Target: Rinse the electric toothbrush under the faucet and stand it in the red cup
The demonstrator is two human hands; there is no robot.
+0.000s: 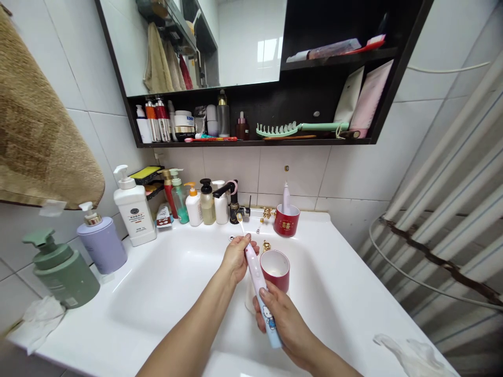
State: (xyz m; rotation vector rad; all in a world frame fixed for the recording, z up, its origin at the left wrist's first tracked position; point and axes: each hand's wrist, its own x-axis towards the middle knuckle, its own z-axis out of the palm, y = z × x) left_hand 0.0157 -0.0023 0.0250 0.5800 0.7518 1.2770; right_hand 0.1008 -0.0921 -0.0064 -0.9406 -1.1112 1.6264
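An electric toothbrush (257, 273), pink fading to pale blue with a cartoon cat on its handle, slants over the white sink (165, 285), its head up toward the tap. My right hand (281, 317) is wrapped round the lower handle. Up at the neck, my left hand (237, 256) has its fingers closed on the same toothbrush. Just behind it in the basin is a red cup (278, 272) with a white inside, its mouth facing up. Something whitish below the toothbrush is mostly hidden by my hands.
A black tap (234, 201) stands at the sink's back edge, beside another red cup (286, 224) holding a pale pink item. Several pump bottles line the left side, including a purple bottle (102, 243). Overhead hangs a dark mirrored cabinet (255, 142). White pipes (444, 209) run along the right.
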